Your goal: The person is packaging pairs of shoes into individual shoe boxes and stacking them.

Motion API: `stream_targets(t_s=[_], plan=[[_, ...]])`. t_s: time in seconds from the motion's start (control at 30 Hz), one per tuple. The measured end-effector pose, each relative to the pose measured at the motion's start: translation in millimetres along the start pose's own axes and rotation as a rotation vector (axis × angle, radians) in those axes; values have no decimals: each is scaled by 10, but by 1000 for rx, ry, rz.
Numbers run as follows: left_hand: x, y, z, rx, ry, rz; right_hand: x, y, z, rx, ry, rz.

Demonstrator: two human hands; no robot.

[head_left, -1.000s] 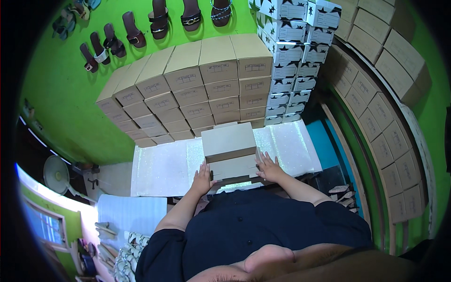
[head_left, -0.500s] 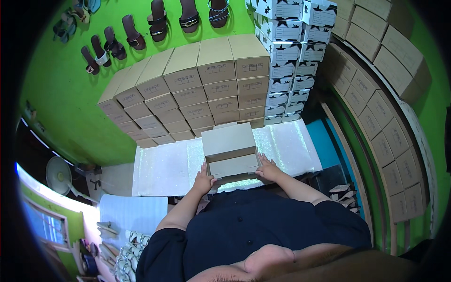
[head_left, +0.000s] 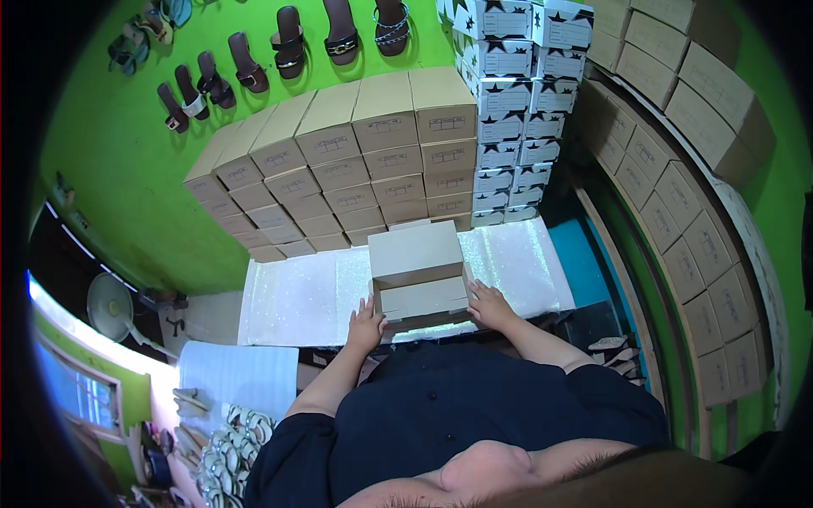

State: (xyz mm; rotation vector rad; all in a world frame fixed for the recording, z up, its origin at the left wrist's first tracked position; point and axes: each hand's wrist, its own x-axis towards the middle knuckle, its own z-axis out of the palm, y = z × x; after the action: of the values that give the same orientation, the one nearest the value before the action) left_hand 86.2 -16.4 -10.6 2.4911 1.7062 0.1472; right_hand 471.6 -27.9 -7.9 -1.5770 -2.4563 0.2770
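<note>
A cardboard box (head_left: 421, 320) stands on the glittery white table in front of me, its inside plain light brown. The raised lid (head_left: 415, 248) is hinged along the far edge and leans back. My left hand (head_left: 366, 327) rests at the box's near left corner, fingers stretched forward and apart. At the near right corner, my right hand (head_left: 492, 306) lies against the side with its fingers extended. Neither hand is wrapped round anything. Nothing can be seen inside the box.
Behind the table surface (head_left: 305, 296) rise stacked brown boxes (head_left: 385, 127) and star-printed boxes (head_left: 504, 97). More boxes (head_left: 677, 207) line the right-hand shelves. Sandals (head_left: 288, 42) hang on the green wall. A fan (head_left: 110, 306) and a heap of pale strapped footwear (head_left: 233, 453) are at left.
The whole view has shifted slightly. My fingers look straighter and lie more along the outside of the box, which stays in its place with the lid raised.
</note>
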Motion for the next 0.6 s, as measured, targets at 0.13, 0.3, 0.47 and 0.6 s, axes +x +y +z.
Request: stream_targets(t_s=[0.13,0.3,0.47,0.6], plan=[[-52,107,-23,-51,11,-98,-111,19,11,-8,41,-31],[-292,232,-58,-86,88,-181,-351,-4,-15,23,49,29],[-689,368,-124,-117,96,-227,-555,-64,31,70,182,82],[-940,371,-175,-114,97,-227,-637,-247,83,84,239,96]])
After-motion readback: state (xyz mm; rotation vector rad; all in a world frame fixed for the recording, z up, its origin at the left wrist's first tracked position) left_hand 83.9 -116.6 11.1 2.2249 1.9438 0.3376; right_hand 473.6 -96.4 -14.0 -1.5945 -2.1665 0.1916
